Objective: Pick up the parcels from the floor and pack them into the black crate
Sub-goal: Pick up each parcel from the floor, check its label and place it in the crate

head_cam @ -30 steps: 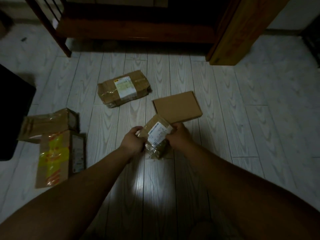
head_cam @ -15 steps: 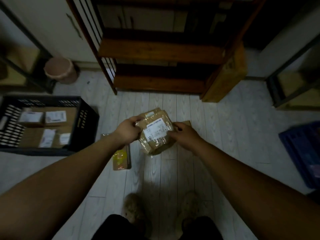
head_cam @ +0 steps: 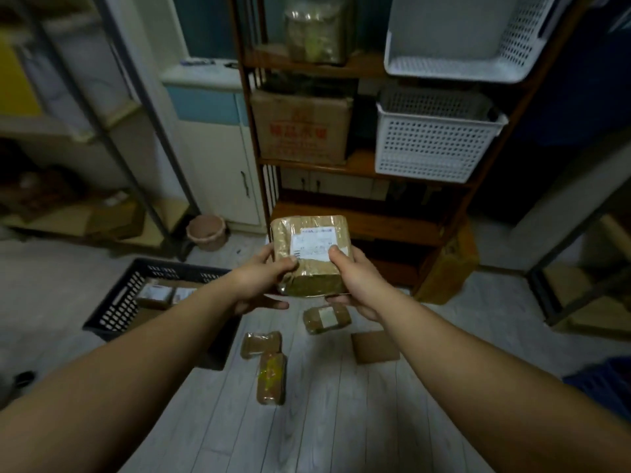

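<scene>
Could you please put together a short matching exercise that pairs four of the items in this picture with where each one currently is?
Items:
1. taped parcel with the white label
2. parcel with yellow tape
3. white perforated basket
4. black crate

Places:
A. on a shelf of the wooden rack
B. on the floor to the person's left, with parcels already inside
C. held up between the left hand and the right hand
D. lying on the floor below the hands

Pairs: 1-C, 2-D, 3-A, 4-B
</scene>
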